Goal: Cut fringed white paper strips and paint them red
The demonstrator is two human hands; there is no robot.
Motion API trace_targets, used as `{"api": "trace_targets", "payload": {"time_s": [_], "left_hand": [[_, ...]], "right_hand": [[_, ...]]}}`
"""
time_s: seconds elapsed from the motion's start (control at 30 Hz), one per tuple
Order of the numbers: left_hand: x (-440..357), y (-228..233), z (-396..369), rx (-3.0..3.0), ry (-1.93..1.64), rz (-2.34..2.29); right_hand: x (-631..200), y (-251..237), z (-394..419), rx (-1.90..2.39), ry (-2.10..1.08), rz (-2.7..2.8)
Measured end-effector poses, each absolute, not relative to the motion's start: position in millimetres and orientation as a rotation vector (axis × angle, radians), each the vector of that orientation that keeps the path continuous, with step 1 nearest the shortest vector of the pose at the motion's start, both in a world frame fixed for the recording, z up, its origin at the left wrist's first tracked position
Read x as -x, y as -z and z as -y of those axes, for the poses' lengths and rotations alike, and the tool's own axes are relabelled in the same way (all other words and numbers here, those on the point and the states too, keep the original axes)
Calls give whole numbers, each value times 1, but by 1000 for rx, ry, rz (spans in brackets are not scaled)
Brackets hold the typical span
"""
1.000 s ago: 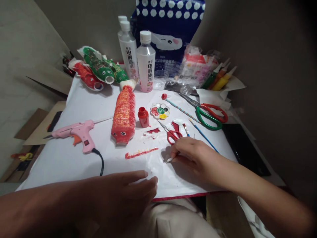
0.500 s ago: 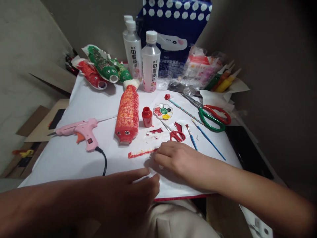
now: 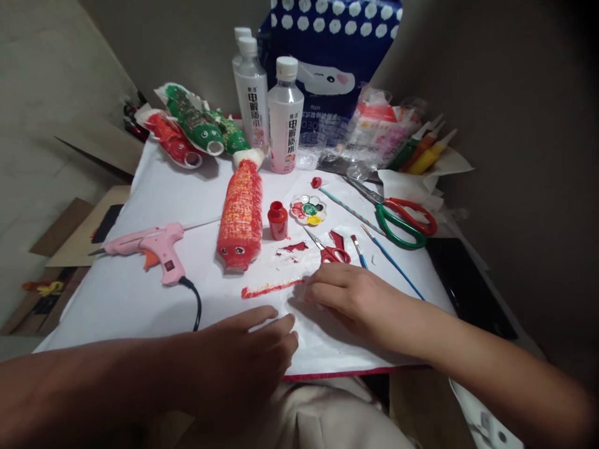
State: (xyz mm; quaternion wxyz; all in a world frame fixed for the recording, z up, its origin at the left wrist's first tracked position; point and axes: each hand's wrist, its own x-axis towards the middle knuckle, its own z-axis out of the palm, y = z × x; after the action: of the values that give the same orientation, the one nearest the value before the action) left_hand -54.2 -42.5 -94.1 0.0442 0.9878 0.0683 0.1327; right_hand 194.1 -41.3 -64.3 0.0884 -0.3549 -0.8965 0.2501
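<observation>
My right hand (image 3: 349,296) rests on the white-covered table, its fingers bent and close together at the right end of a thin red-and-yellow painted strip (image 3: 271,289). What lies under those fingertips is hidden. To the left, my left hand (image 3: 262,346) hovers by the near edge, fingers partly stretched and apart, with nothing seen in it. A red-orange painted fish (image 3: 241,212) with eyes lies beyond the strip. Small red-handled scissors (image 3: 334,254), red scraps (image 3: 294,247) and a brush with a red tip (image 3: 359,249) are just past my right hand.
A pink glue gun (image 3: 161,246) lies at left with its cord. An uncapped red paint jar (image 3: 277,221) and a palette (image 3: 309,211) stand mid-table. Large scissors (image 3: 402,218) and a black phone-like slab (image 3: 468,287) are at right. Bottles (image 3: 285,118) and painted fish (image 3: 191,121) stand behind.
My right hand has slid slightly right, baring more of the strip's right end. My left hand has shifted a little up, its fingers spreading more.
</observation>
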Motion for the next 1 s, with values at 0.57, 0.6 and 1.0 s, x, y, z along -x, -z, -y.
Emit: {"api": "trace_targets", "payload": {"time_s": [0.57,0.6,1.0], "left_hand": [[53,94,38,-2958,-526,-30],[53,94,38,-2960,-527,-30],[55,96,39,-3011,-405,69]], "right_hand": [[-183,81,41,1097,-313,2803],[-182,81,41,1064,-265,2831],[-181,78,37,779,38,2898]]}}
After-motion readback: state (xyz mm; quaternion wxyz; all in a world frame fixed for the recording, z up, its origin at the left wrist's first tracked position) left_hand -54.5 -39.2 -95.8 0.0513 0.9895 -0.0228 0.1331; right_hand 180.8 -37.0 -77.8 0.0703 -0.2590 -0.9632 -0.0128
